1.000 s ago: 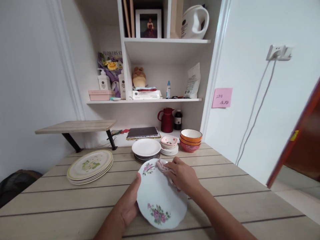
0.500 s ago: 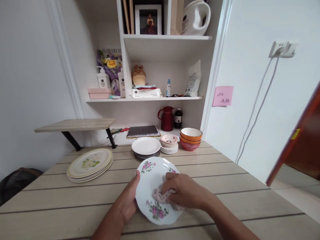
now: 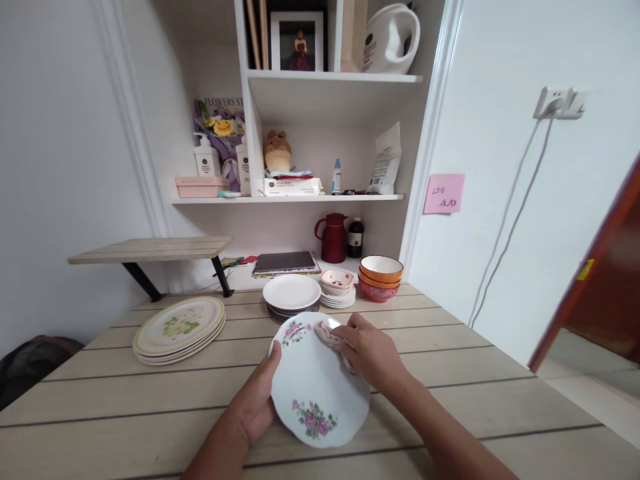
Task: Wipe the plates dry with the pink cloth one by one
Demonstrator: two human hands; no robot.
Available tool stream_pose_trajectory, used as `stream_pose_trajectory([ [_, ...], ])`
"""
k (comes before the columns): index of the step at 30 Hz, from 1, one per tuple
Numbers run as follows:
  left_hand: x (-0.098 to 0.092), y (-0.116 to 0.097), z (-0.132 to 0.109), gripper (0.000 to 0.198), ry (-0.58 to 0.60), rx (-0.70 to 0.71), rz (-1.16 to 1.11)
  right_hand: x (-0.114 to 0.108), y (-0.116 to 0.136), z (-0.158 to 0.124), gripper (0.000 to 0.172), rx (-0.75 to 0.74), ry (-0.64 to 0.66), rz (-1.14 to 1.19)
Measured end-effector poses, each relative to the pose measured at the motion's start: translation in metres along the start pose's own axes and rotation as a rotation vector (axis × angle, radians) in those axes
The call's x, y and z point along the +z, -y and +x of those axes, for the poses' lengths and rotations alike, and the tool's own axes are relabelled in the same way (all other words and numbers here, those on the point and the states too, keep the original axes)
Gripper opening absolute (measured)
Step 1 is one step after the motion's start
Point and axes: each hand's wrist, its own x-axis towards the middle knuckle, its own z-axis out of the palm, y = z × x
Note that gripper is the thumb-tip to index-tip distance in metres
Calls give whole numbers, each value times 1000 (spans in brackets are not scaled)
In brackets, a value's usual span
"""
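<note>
A white plate with pink flowers is tilted above the wooden table. My left hand grips its left rim, thumb on the face. My right hand presses a small pink cloth against the plate's far upper edge, fingers closed over the cloth.
A stack of green-patterned plates lies at the left. Behind stand a stack of white plates, small saucers with a pink dish and orange bowls. Shelves hold a red jug, bottles and boxes.
My right hand slid the cloth from the plate's far edge to its middle and back up to the far edge. The left hand kept its hold.
</note>
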Motion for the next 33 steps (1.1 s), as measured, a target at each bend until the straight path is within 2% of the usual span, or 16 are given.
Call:
stream_pose_trajectory([
  [4,-2,1,3,70,-7,-21,-10,-10,-13,0,26,55,41,-15],
  [8,-8,2,7,71,15,-24,-25,-21,-22,-5,21,16,138,-5],
  [14,-9,2,7,71,20,-32,-38,-31,-12,-16,27,-343,475,223],
  [18,-7,2,7,73,47,-51,-42,-22,10,-21,30,-478,573,362],
  [21,-6,1,8,74,51,-45,-39,-9,31,-25,31,-511,495,432],
  [26,-6,5,10,78,60,-2,-72,11,55,-16,27,-402,157,231],
  [29,-5,7,10,79,69,29,-85,19,57,-3,23,-305,30,117],
  [33,-6,6,8,76,82,20,-66,22,48,9,22,-210,-48,67],
])
